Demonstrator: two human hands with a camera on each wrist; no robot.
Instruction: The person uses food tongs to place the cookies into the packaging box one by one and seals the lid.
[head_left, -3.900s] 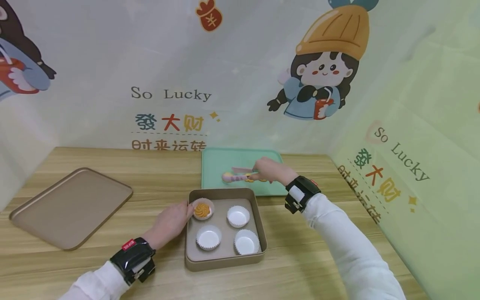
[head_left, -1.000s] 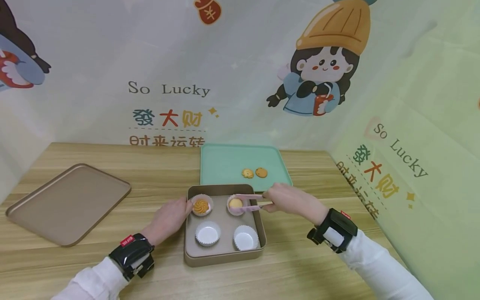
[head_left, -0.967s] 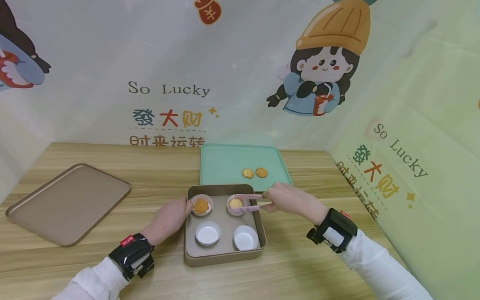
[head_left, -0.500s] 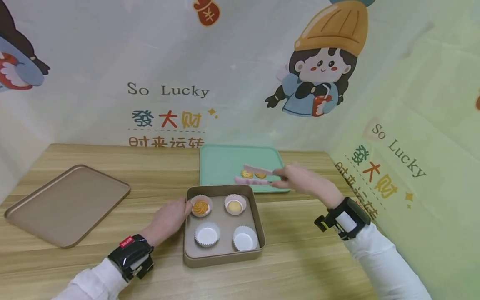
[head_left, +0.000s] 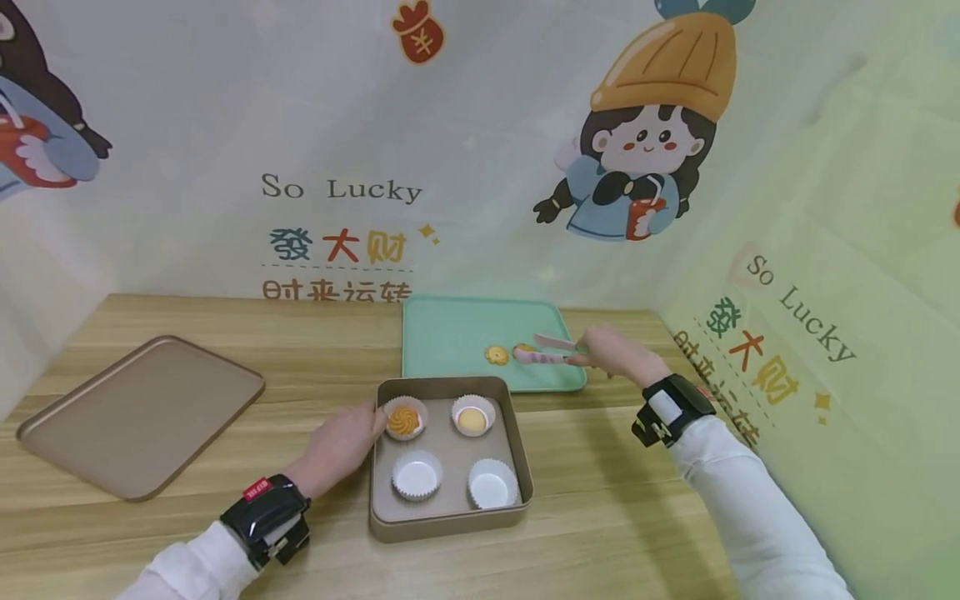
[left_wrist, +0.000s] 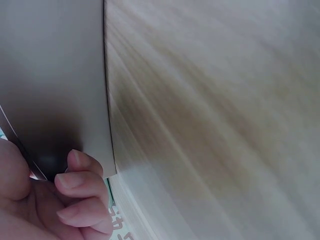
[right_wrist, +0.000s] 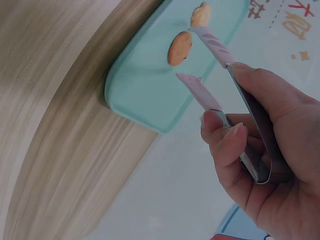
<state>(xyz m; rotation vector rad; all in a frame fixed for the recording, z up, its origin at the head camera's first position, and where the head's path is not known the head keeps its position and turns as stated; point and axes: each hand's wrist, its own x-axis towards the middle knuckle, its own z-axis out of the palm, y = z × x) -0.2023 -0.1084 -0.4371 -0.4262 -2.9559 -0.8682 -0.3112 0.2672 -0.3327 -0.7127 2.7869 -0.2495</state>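
Observation:
My left hand [head_left: 343,437] grips the left wall of a square brown baking tin [head_left: 450,527], thumb at the rim and fingers curled against the outside in the left wrist view. White paper cups stand in the tin: one holds a swirled cookie [head_left: 403,421], another a pale round cookie [head_left: 472,419]. Two front cups [head_left: 417,475] hold nothing. My right hand [right_wrist: 260,130] holds small tongs [right_wrist: 200,93] with pink tips, spread apart over the green tray [right_wrist: 145,107]. Near the tips lies a round brown cookie [right_wrist: 179,48], with a flower-shaped cookie [head_left: 496,355] beside it.
A flat brown lid-like tray [head_left: 146,417] lies on the wooden table [head_left: 322,333] at the left. The green tray stands behind the tin, close to the printed backdrop [head_left: 480,208].
The pale round cookie has come to lie in the back right cup. The tongs have let go of it and moved back over the green tray. My left hand stays on the tin.

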